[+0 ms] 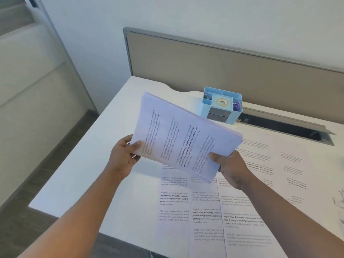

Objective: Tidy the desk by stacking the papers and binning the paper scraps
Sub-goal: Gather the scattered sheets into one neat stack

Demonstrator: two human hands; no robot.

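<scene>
A stack of printed papers [178, 135] is lifted above the white desk [89, 179], tilted with its far corner up. My left hand [122, 159] grips the stack's left corner, thumb on top. My right hand [230, 170] grips its near right edge, thumb on the top sheet. Below, several more printed sheets [204, 211] lie overlapping on the desk and spread to the right [275, 170]. A crumpled paper scrap [339, 203] shows at the right edge of the view.
A light blue desk organizer [221, 105] with tape and clips stands at the back of the desk. Behind it run a cable slot [290, 127] and a beige partition [223, 66]. The desk's left edge drops to the floor [37, 229].
</scene>
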